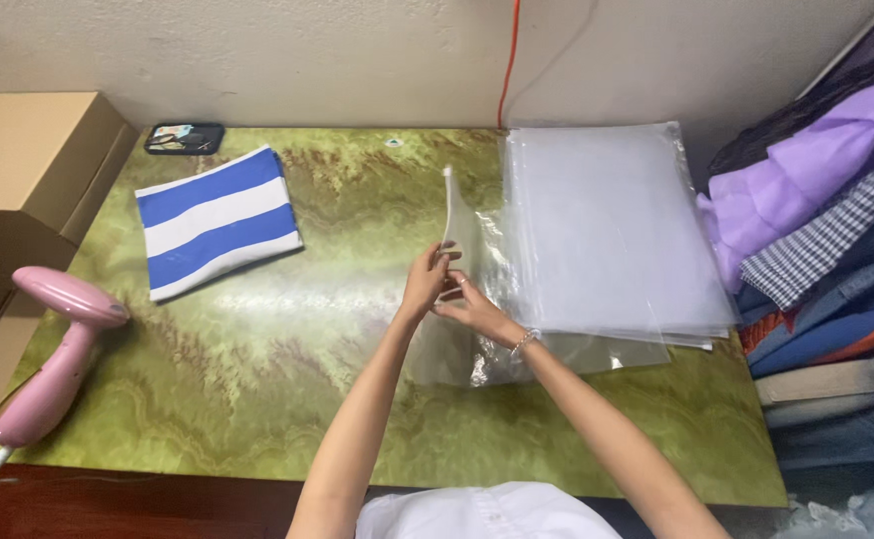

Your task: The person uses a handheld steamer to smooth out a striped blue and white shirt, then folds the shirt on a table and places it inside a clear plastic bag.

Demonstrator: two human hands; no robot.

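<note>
Hold the clear bag (457, 289) at its mouth edge with both hands. Your left hand (424, 284) pinches one side of the film between thumb and fingers; your right hand (472, 307) pinches the other side just beside it, fingers pressed together on the plastic. The bag stands partly raised off the table (257, 379), its lower part lying crumpled at the near corner of the bag stack (607, 240).

Keep each pinch on a single layer, so the two layers part rather than slide together. Pull the hands apart gently; the film looks thin and likely to cling or tear.

The folded blue-and-white cloth (219, 220) lies well apart to the left. The pink steamer (53, 354) rests at the left table edge, a cardboard box (28, 170) behind it. Piled clothes (826, 240) crowd the right side, close to the stack. A small dark tray (185, 138) sits by the wall.
</note>
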